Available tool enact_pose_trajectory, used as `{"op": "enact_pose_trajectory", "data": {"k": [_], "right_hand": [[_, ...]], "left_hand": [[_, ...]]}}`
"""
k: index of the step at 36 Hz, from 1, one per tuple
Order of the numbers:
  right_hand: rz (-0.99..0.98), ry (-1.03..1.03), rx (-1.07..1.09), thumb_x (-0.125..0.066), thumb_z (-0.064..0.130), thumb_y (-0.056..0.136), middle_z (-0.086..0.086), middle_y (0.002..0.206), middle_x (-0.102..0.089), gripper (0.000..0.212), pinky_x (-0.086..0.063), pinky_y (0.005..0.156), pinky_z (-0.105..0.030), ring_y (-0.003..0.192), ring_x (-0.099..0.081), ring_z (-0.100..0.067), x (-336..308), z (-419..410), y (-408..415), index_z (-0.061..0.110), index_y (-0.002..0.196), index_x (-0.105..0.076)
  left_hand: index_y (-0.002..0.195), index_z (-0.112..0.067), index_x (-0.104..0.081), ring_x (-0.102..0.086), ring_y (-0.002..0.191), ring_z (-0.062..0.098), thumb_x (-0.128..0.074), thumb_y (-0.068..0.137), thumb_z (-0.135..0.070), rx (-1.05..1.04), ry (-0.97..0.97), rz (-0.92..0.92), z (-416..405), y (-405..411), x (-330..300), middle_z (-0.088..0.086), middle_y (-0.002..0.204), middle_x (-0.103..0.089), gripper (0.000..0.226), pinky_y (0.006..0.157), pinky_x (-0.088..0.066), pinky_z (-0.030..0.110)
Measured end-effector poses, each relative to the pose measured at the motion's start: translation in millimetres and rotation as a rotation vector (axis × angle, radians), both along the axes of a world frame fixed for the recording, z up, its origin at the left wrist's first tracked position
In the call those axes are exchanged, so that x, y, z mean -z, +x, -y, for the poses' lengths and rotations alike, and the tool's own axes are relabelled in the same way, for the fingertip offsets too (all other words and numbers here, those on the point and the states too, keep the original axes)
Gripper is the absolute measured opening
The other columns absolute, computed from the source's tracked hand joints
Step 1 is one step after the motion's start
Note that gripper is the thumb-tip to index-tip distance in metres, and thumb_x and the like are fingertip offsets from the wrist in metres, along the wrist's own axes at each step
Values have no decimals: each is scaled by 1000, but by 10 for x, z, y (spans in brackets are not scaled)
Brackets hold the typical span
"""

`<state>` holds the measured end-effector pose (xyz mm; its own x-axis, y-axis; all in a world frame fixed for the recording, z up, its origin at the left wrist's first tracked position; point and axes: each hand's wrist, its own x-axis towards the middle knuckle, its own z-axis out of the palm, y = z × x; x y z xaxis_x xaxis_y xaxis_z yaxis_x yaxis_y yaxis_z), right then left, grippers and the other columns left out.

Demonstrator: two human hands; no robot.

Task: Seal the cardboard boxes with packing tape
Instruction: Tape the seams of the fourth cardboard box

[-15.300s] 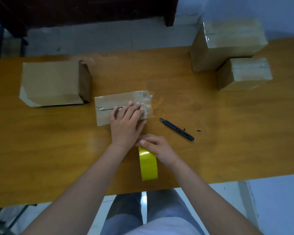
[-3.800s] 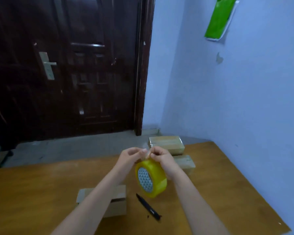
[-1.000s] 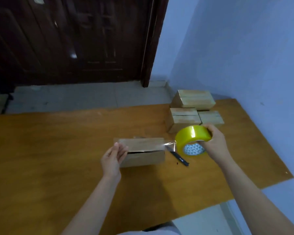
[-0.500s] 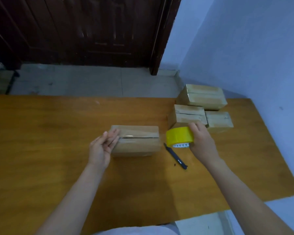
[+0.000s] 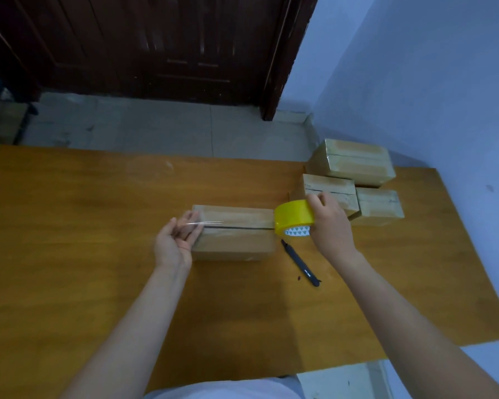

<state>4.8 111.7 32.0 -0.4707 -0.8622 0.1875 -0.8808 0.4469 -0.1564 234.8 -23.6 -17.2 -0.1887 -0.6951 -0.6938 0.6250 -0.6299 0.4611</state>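
Note:
A small cardboard box [image 5: 236, 240] lies mid-table with its top flap seam running left to right. My left hand [image 5: 177, 239] presses straight fingers against the box's left end, where a clear strip of tape glints. My right hand [image 5: 330, 226] grips a yellow roll of packing tape [image 5: 293, 217] at the box's right end, touching the top edge. Clear tape runs along the seam between the two hands.
Three more cardboard boxes [image 5: 355, 165] [image 5: 332, 191] [image 5: 379, 203] are grouped at the table's far right corner near the wall. A black utility knife [image 5: 300, 263] lies just right of the box. The wooden table [image 5: 84, 254] ends close to my body.
The tape roll has come down onto the right end of the box. My left hand stays pressed at the left end. The camera has tilted down slightly.

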Motion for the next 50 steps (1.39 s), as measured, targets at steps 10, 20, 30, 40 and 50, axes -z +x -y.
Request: {"op": "enact_pose_trajectory", "data": {"k": [10,20,30,40,50], "right_hand": [[-6,32,11,-61,-25,58,-14,82,-52,46,-29,52,-28,70,-44,-24,-76,-172,-203,3,94,-57],[-25,44,-9,-59,-28,51,-13,75,-49,52,-30,49,-28,63,-42,-22,110,-64,-76,2,92,-60],[-6,71,13,-57,-29,53,-15,80,-52,52,-41,51,-34,68,-50,-28,260,-33,-49,1,95,-60],[31,112,25,-56,-27,57,-14,85,-52,50,-45,52,-37,72,-50,-27,256,-7,-53,2,98,-59],[61,142,39,-58,-25,59,-13,92,-52,53,-47,56,-36,79,-51,-27,281,-48,-60,3,104,-57]], "left_hand": [[99,-1,-46,-71,66,23,-41,100,-5,-18,-14,145,36,-72,-26,24,104,-63,7,59,-60,40],[90,-1,-52,-69,88,27,-37,102,-18,24,34,56,47,14,42,19,100,-66,26,92,-50,48],[89,-3,-50,-67,96,26,-37,102,-17,-34,85,-15,58,-13,19,18,91,-68,23,86,-51,46],[80,-7,-62,-67,66,12,-54,95,-7,51,-177,405,78,104,42,-1,65,-70,17,69,-57,29],[75,-16,-62,-60,65,12,-58,94,-15,135,-123,514,86,154,243,-7,68,-66,20,66,-46,29]]}}
